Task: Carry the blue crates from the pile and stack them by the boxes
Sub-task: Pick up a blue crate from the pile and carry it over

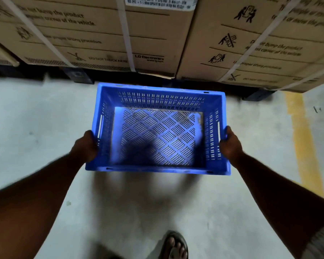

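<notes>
An empty blue crate (158, 166) with a slotted floor and slotted walls hangs level above the grey concrete floor, its open top toward me. My left hand (86, 146) grips its left wall below the handle slot. My right hand (230, 144) grips the right wall at the same height. The crate's far edge lies close to the foot of the large cardboard boxes (94, 34). No other crates are in view.
Two tall strapped cardboard boxes, the second one (251, 45) on the right, stand on dark pallets (79, 76) across the top. A yellow floor line (301, 139) runs down the right side. My sandalled foot (176, 245) is at the bottom edge.
</notes>
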### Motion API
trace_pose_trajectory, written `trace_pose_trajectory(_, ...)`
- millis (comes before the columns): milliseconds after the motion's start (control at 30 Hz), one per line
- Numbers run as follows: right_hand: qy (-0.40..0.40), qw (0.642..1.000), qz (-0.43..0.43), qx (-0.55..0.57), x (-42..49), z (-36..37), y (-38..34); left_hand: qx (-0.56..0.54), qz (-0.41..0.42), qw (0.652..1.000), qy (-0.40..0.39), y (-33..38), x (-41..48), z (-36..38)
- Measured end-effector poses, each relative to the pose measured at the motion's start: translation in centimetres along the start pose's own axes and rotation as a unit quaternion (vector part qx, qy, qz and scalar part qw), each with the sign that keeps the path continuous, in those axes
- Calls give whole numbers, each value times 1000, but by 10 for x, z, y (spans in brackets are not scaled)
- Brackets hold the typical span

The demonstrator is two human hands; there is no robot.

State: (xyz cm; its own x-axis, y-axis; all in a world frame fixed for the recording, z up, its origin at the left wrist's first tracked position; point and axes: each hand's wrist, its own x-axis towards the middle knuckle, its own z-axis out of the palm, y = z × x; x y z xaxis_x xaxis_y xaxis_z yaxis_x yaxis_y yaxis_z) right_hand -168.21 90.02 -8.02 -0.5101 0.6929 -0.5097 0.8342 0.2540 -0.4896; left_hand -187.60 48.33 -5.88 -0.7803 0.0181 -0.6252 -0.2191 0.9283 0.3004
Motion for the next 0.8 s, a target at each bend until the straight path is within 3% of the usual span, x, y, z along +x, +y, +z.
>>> trace_pose_trajectory(133, -20, 998, -9, -61, -72, -14, 4, 55, 45, 996, -55, 3, -59, -12)
trace_pose_trajectory(267, -49, 996, -43, -68, -140, -41, 5, 86, 89, 991, -57, 19, -129, -36)
trace_pose_trajectory(400, -49, 998, -9, 32, -206, -66, -19, 34, 116, 992, -41, 47, -209, -67)
trace_pose_trajectory(667, -45, 989, -68, 126, -378, -141, -95, -35, 166, 985, -17, 80, -388, -141)
trace_pose_trajectory(800, -74, 981, -61, 167, -482, -175, -100, -67, 183, 980, -24, 67, -483, -168)
